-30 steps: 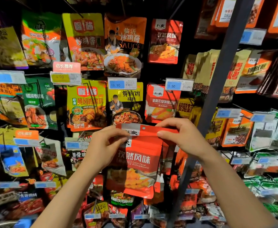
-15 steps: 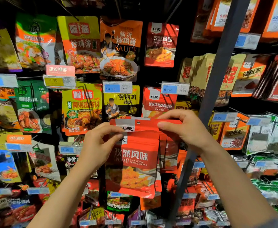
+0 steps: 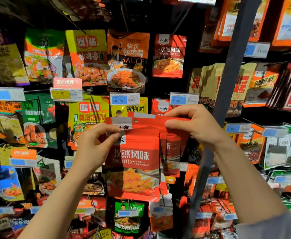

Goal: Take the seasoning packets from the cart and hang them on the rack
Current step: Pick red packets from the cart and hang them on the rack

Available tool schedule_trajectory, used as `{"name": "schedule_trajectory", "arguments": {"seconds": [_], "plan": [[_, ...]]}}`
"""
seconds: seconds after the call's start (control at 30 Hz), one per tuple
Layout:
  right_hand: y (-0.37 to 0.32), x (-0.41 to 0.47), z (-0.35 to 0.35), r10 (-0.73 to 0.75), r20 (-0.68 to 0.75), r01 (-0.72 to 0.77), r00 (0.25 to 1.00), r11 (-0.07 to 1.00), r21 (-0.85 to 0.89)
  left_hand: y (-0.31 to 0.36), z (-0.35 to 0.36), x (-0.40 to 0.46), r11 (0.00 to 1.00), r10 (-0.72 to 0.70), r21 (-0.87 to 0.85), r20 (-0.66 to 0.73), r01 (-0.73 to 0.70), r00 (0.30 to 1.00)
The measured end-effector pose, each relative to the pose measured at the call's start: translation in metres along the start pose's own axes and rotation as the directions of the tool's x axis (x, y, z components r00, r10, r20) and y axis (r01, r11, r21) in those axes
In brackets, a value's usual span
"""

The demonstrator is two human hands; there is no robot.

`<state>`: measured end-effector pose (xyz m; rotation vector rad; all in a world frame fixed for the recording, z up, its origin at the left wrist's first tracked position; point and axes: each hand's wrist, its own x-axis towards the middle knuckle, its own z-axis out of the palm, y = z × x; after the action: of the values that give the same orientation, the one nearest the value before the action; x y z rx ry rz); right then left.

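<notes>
Dark shop rack wall (image 3: 165, 87), grey upright post (image 3: 227, 94), blue price tags (image 3: 124, 99), dim light.

I saw a small stack of glossy red seasoning packets (image 3: 134, 163) held upright at the centre of the frame, fanned so the rear ones showed to the right. The front one bore white characters, "Cumin Flavor Pickling Material" and a food photo. Their grey-and-red top strips had small round hang holes (image 3: 135, 121).

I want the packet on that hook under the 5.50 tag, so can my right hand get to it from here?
Probably yes: the right hand is just below the 5.50 tag, nothing between, though it grips the packets.
</notes>
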<state>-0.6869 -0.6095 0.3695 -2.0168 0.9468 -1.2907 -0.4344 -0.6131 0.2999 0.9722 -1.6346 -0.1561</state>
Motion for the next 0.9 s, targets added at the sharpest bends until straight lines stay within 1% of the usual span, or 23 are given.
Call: {"name": "schedule_trajectory", "arguments": {"seconds": [0.07, 0.13, 0.17, 0.23, 0.33, 0.43, 0.53, 0.63, 0.7, 0.8, 0.83, 0.9], "plan": [[-0.002, 0.003, -0.008, -0.044, -0.014, 0.043, 0.999, 0.997, -0.058, -0.008, -0.005, 0.003, 0.996, -0.077, -0.058, -0.032, 0.075, 0.997], [-0.001, 0.007, -0.019, -0.122, -0.109, 0.1, 0.987, 0.978, -0.182, -0.014, -0.015, 0.005, 0.98, -0.135, -0.155, -0.054, 0.125, 0.989], [-0.001, 0.009, -0.025, -0.157, -0.155, 0.116, 0.975, 0.964, -0.241, -0.015, -0.02, 0.007, 0.978, -0.125, -0.171, -0.043, 0.116, 0.991], [-0.001, 0.012, -0.034, -0.194, -0.2, 0.124, 0.96, 0.941, -0.315, -0.015, -0.03, 0.008, 0.989, -0.037, -0.14, 0.029, 0.04, 0.999], [-0.003, 0.014, -0.041, -0.215, -0.208, 0.121, 0.954, 0.913, -0.39, -0.016, -0.033, 0.009, 0.992, 0.123, -0.05, 0.14, -0.117, 0.983], [-0.004, 0.014, -0.039, -0.25, -0.198, 0.147, 0.948, 0.894, -0.424, -0.014, -0.024, 0.011, 0.982, 0.185, -0.021, 0.213, -0.185, 0.959], [-0.001, 0.015, -0.028, -0.255, -0.192, 0.154, 0.948, 0.893, -0.423, -0.007, -0.007, 0.012, 0.975, 0.219, -0.007, 0.228, -0.223, 0.949], [0.005, 0.016, -0.012, -0.278, -0.194, 0.186, 0.941, 0.901, -0.392, 0.0, 0.013, 0.011, 0.973, 0.222, 0.026, 0.156, -0.229, 0.962], [0.006, 0.015, -0.003, -0.276, -0.189, 0.199, 0.942, 0.917, -0.346, 0.0, 0.023, 0.01, 0.979, 0.197, 0.048, 0.066, -0.2, 0.978], [0.005, 0.011, 0.0, -0.225, -0.171, 0.178, 0.959, 0.951, -0.251, -0.004, 0.028, 0.008, 0.996, 0.091, 0.017, -0.047, -0.09, 0.995], [0.005, 0.01, 0.0, -0.202, -0.171, 0.165, 0.964, 0.964, -0.207, -0.005, 0.028, 0.009, 0.997, 0.075, 0.021, -0.059, -0.074, 0.995], [0.004, 0.009, -0.002, -0.175, -0.164, 0.152, 0.971, 0.978, -0.145, -0.004, 0.028, 0.011, 0.995, 0.099, 0.033, -0.042, -0.097, 0.994]]}}
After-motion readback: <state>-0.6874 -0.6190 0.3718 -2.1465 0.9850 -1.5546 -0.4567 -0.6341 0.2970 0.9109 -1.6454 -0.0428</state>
